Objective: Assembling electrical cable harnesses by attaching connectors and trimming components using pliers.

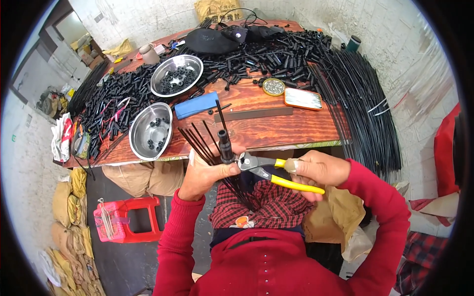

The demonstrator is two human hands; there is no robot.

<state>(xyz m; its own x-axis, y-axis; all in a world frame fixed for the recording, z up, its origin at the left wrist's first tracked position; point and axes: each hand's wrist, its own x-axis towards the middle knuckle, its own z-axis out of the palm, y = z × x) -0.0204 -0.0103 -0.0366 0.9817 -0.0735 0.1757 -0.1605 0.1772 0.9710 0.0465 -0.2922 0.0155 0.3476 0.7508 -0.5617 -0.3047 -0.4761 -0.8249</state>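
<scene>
My left hand is closed around a bunch of thin black rods that fan out above and below it. Between its thumb and fingers stands a stepped black tubular part, with one rod rising from its top. My right hand grips pliers with yellow handles, its thumb wrapped in a light covering. The pliers' metal jaws are at the lower side of the tubular part, close to my left thumb. Whether the jaws bite on anything is too small to tell.
Two steel bowls with small black pieces stand on the wooden table. Near them lie a blue case, a flat metal bar, a round tin and a rectangular tin. Long black rods cover the right side. A red stool stands lower left.
</scene>
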